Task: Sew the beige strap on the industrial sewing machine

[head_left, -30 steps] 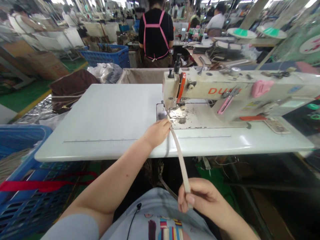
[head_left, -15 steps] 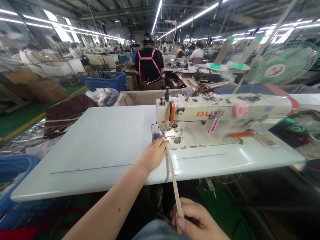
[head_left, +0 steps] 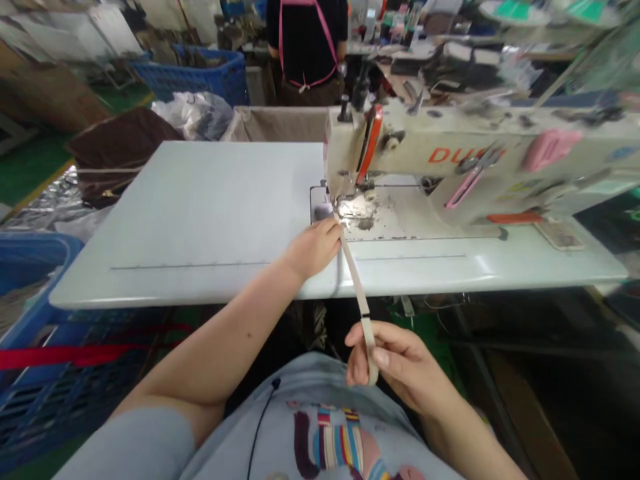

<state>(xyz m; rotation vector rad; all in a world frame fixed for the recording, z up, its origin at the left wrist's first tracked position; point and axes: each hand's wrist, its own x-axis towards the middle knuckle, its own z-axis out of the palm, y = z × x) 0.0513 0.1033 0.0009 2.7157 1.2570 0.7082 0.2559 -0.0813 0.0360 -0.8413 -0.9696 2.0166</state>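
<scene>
A narrow beige strap (head_left: 354, 275) runs from the needle area of the sewing machine (head_left: 400, 150) down past the table's front edge. My left hand (head_left: 317, 245) is closed on the strap close to the presser foot, resting on the white table (head_left: 220, 200). Below the edge, my right hand (head_left: 395, 360) pinches the strap's lower part between thumb and fingers. A short dark mark crosses the strap just above that hand. The strap's upper end is hidden at the foot.
Pink-handled snips (head_left: 473, 179) hang on the machine body. A blue crate (head_left: 40, 243) stands at the left, with another blue basket (head_left: 200, 77) farther back. Beyond the table is a person (head_left: 310, 47) in a pink-strapped apron. Brown fabric (head_left: 117, 150) lies beside the table.
The view has tilted down, showing more of my shirt and the strap's lower part. My left hand stays by the needle. The dark mark on the strap now shows above my right hand.
</scene>
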